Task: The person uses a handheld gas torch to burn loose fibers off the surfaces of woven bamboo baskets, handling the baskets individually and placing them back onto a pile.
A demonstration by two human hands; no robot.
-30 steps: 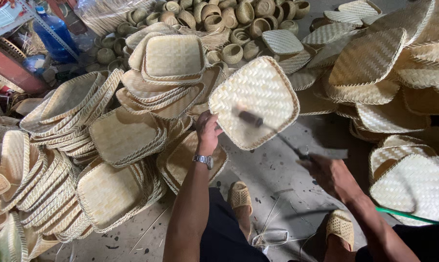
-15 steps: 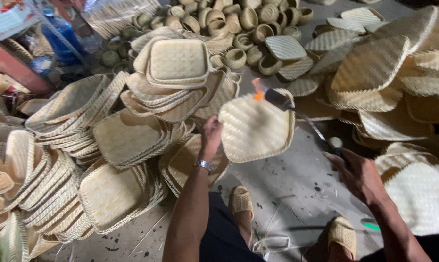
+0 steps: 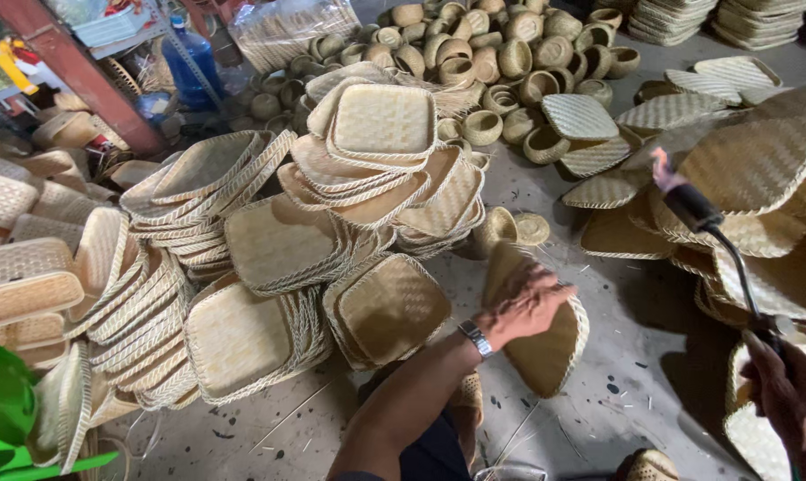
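left hand [image 3: 523, 303]: lower middle of the frame, fingers curled over the top rim of a woven tray [image 3: 541, 343], thumb side hidden so i can't tell how hard it's clamped. wristwatch [image 3: 476, 338] on that arm.
woven tray: tipped on edge, hollow side facing away from the camera, lower rim near the concrete floor [image 3: 634, 392]. looks like it's held that way so one face is open to the torch.
right hand [image 3: 781, 383]: lower right corner, mostly cut off by the frame edge. fingers look wrapped round the torch's handle end, but it's dark there so can't say for sure.
torch [image 3: 692, 207]: long thin black stem running up from the right hand to a fat black head at right centre, small pinkish flame at the tip. pointing up and left, well apart from the held tray.
stacks of trays [image 3: 367, 169]: piled in leaning heaps across the left and centre, nested so they take less room.
small round baskets [image 3: 501, 53]: heaped along the top middle.
blue water bottle [image 3: 193, 67]: upper left, by a red post [image 3: 82, 76].
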